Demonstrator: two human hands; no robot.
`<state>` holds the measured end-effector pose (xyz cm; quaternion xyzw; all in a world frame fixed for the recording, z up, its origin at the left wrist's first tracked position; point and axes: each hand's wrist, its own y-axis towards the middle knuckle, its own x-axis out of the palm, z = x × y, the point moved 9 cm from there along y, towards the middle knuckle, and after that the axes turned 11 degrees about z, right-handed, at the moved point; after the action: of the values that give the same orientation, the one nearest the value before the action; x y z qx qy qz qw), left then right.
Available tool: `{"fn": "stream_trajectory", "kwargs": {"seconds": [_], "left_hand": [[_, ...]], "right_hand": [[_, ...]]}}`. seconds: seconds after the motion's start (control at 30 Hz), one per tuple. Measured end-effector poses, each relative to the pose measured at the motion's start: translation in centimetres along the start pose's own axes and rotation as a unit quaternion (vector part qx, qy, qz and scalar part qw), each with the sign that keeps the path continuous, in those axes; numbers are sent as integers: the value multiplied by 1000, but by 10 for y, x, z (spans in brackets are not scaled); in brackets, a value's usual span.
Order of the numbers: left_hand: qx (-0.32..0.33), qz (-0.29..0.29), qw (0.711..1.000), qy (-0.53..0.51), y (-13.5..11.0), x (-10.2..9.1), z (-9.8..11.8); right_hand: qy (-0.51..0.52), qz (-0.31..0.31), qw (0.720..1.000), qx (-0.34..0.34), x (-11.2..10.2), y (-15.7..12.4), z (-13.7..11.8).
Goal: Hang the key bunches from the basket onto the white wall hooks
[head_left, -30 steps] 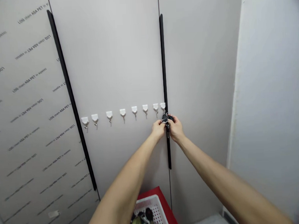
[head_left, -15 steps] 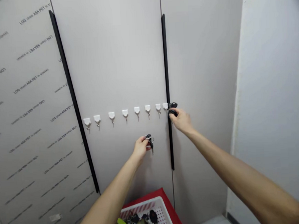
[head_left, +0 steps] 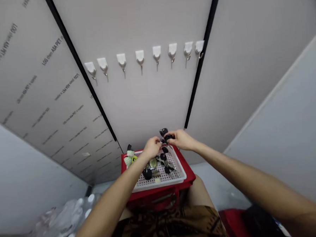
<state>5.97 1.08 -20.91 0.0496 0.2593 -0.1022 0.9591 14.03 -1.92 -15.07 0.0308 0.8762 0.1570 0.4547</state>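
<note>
My left hand (head_left: 152, 147) is closed, its fingertips pinching a metal key ring (head_left: 161, 141) above the back of a white basket (head_left: 180, 163). Just to its right, my right hand (head_left: 182, 140) is closed around a bunch of black-headed keys (head_left: 170, 136). The two hands nearly meet, and one black piece (head_left: 163, 131) sticks up between them. Whether the two bunches are joined cannot be made out. Loose keys (head_left: 147, 174) and a round yellowish piece (head_left: 153, 163) lie in the basket.
The basket rests on a red bag (head_left: 188, 173) before my knees. Several white adhesive hooks (head_left: 140, 55) run in a row across the panel, between black handle strips (head_left: 75, 62). Wrapped bottles (head_left: 65, 219) stand at the lower left. A white wall (head_left: 286, 101) rises on the right.
My view has tilted down. My right hand has left the rightmost hook, carrying the black-headed keys down to the basket. My left hand has also come down, still with its key ring.
</note>
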Motion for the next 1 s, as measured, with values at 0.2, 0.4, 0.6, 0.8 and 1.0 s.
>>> {"fn": "stream_trajectory", "kwargs": {"seconds": [0.2, 0.4, 0.6, 0.8, 1.0], "left_hand": [[9, -7, 997, 72, -19, 15, -40], [35, -27, 995, 90, -31, 14, -42], [-30, 10, 980, -194, -16, -30, -9], [-31, 19, 890, -454, -1, -110, 69], [-7, -5, 897, -442, 0, -133, 82]], "right_hand": [[-27, -38, 999, -4, 57, -22, 17], [-79, -72, 994, -17, 69, -32, 16], [74, -33, 997, 8, 36, 9, -14], [537, -15, 841, 61, -2, 69, -95], [594, -76, 799, 66, 9, 78, -134]]}}
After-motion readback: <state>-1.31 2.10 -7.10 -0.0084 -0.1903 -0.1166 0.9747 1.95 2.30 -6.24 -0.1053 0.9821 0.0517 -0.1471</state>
